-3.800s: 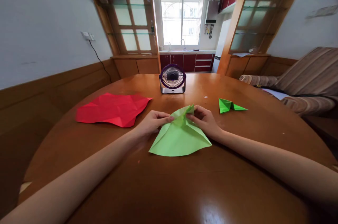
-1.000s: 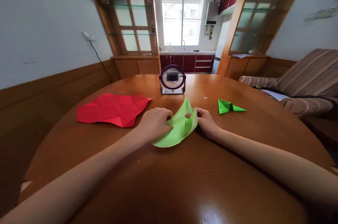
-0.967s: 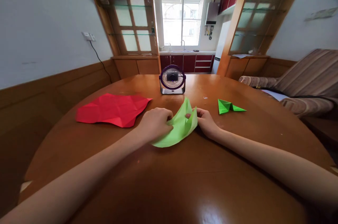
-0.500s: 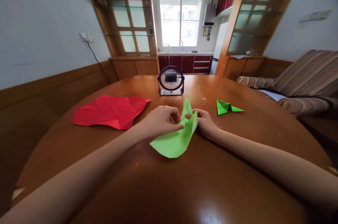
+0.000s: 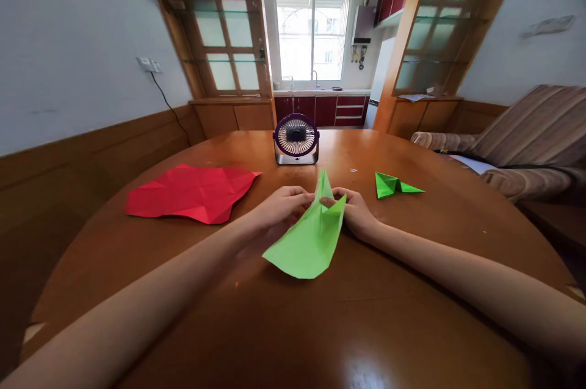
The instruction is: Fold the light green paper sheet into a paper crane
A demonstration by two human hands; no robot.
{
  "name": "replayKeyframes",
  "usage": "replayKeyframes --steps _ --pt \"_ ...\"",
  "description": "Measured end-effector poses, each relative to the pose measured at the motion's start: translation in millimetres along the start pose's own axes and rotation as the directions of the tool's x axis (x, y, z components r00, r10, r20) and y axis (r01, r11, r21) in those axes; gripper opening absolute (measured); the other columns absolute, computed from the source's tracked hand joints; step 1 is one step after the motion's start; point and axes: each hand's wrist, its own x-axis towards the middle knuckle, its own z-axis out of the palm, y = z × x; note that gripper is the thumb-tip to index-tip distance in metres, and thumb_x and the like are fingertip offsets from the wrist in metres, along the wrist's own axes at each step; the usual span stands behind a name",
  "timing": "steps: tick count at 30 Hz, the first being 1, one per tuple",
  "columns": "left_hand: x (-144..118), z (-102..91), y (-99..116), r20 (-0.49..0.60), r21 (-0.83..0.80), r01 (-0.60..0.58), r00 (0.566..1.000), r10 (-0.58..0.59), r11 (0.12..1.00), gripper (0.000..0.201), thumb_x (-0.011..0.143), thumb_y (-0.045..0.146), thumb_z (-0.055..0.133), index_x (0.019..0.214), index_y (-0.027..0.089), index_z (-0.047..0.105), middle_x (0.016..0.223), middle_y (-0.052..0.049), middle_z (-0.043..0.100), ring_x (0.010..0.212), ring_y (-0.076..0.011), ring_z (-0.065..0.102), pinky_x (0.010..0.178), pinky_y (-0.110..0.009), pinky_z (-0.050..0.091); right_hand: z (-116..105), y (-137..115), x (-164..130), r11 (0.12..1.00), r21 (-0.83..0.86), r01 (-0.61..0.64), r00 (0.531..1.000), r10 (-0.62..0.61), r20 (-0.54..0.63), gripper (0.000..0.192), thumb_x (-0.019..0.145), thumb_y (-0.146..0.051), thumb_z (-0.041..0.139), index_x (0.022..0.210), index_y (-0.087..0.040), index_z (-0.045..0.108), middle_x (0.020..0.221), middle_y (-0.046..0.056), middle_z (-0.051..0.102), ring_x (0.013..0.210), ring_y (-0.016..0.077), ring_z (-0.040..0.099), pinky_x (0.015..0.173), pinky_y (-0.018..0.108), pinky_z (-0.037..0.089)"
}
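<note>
A light green sheet of folding paper (image 5: 306, 246) is held between my hands above the middle of the table. Its near end spreads into a rounded flap, while the far end narrows to folded points. My left hand (image 5: 284, 208) pinches the paper's left edge, its fingertips partly behind the sheet. On the other side, my right hand (image 5: 356, 210) grips the folded right part, the thumb lying inside the fold and the other fingers behind it.
Creased red paper (image 5: 190, 195) lies flat to the left. A small purple fan (image 5: 296, 137) stands at the table's far side. To the right rests a folded bright green paper piece (image 5: 394, 185). Beyond the round wooden table (image 5: 293, 328) is a striped armchair (image 5: 526, 132).
My left hand has shifted from over the paper to its left edge, fingers now lower. The near flap has swung slightly right and towards me. My right hand keeps its hold.
</note>
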Motion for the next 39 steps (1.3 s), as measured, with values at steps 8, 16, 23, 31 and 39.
replayKeyframes --steps 8,16,23,31,39 --pt "2 -6.5 1 0.178 -0.136 0.137 0.978 -0.112 0.981 0.034 0.074 0.044 0.066 0.091 0.014 0.068 0.083 -0.008 0.07 0.068 -0.0188 0.064 0.063 -0.029 0.048 -3 4 3 1.0 0.01 0.012 1.0 -0.012 -0.005 0.026 0.057 -0.032 0.081 0.073 -0.018 0.065 0.068 -0.001 0.068 0.058 0.0137 0.057 0.059 0.028 0.044" --pt "4 -7.1 1 -0.07 0.558 -0.085 0.986 0.148 0.825 0.018 0.072 0.03 0.058 0.074 0.014 0.067 0.067 -0.003 0.064 0.058 -0.0147 0.055 0.05 -0.025 0.033 0 1 1 1.0 0.002 0.005 1.0 -0.005 0.027 0.025 0.058 -0.031 0.08 0.073 -0.018 0.065 0.066 -0.002 0.065 0.056 0.0118 0.054 0.055 0.025 0.042" --pt "1 -2.1 4 -0.133 0.786 -0.165 0.896 0.424 0.596 0.012 0.068 0.024 0.062 0.079 0.017 0.06 0.076 -0.004 0.064 0.068 -0.0173 0.055 0.058 -0.027 0.033 1 -1 -1 0.999 -0.035 0.035 0.999 -0.034 0.024 0.026 0.059 -0.035 0.08 0.072 -0.019 0.065 0.067 -0.001 0.064 0.057 0.0116 0.053 0.054 0.024 0.041" --pt "-1 2.4 9 -0.085 0.605 -0.186 0.951 0.296 0.774 0.026 0.08 0.04 0.054 0.069 0.017 0.06 0.062 -0.002 0.059 0.055 -0.0132 0.051 0.05 -0.025 0.033 -1 2 1 0.999 -0.017 0.035 0.999 -0.034 0.023 0.024 0.059 -0.032 0.08 0.072 -0.019 0.065 0.064 -0.003 0.063 0.055 0.0104 0.052 0.055 0.024 0.04" --pt "10 -11.9 1 0.024 0.149 -0.005 1.0 0.001 0.989 0.026 0.062 0.019 0.074 0.083 0.015 0.059 0.067 0.002 0.058 0.049 -0.0076 0.053 0.044 -0.019 0.039 -2 3 1 0.999 0.037 -0.002 1.0 0.001 0.029 0.026 0.06 -0.035 0.081 0.073 -0.019 0.065 0.062 -0.002 0.064 0.051 0.0116 0.053 0.052 0.026 0.041"
